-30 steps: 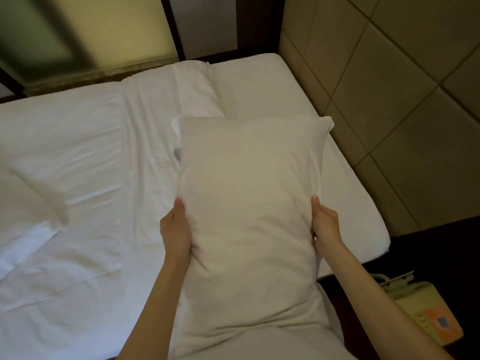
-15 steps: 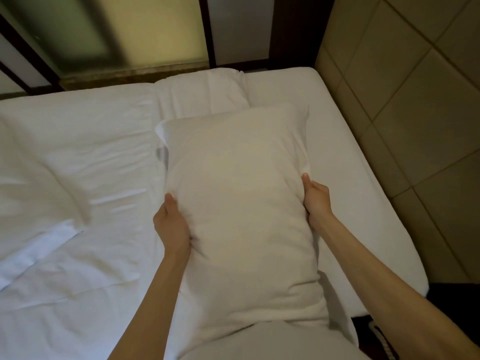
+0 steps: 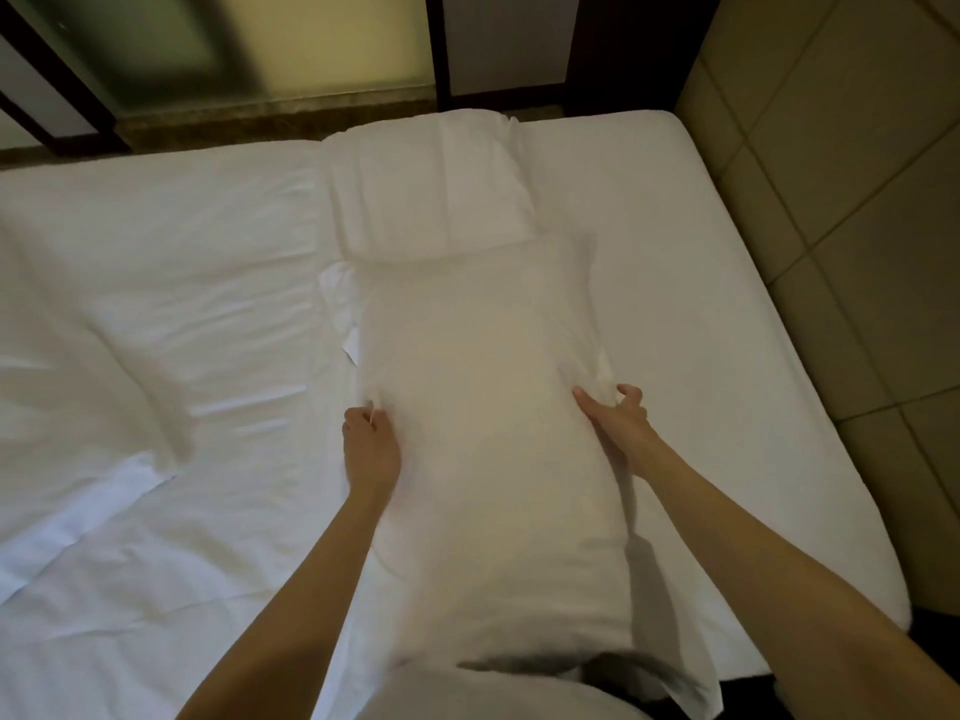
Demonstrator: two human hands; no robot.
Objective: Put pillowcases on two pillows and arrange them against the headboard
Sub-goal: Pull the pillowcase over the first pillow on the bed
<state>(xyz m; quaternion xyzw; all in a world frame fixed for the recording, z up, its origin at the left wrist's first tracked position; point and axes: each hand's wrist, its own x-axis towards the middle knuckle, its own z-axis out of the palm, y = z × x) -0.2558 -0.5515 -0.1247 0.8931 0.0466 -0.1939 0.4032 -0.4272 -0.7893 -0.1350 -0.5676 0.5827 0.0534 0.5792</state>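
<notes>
A long white pillow in its pillowcase (image 3: 488,439) lies lengthwise on the bed in front of me, its near end against my body. My left hand (image 3: 370,445) pinches the case fabric at the pillow's left side. My right hand (image 3: 618,419) grips a bunch of case fabric at the right side. A second white pillow (image 3: 431,189) lies flat beyond it, at the far edge of the mattress, touching the first pillow's far end. The padded beige headboard (image 3: 841,210) runs along the right of the bed.
The white-sheeted bed (image 3: 691,314) fills most of the view. A rumpled white duvet (image 3: 88,387) is heaped at the left. Frosted glass panels with dark frames (image 3: 291,49) stand behind the bed's far edge. Dark floor shows at the lower right.
The pillow has been lowered from a raised tilt onto the mattress, its far end now against the second pillow. Both hands shifted from holding its sides to pinching the case fabric.
</notes>
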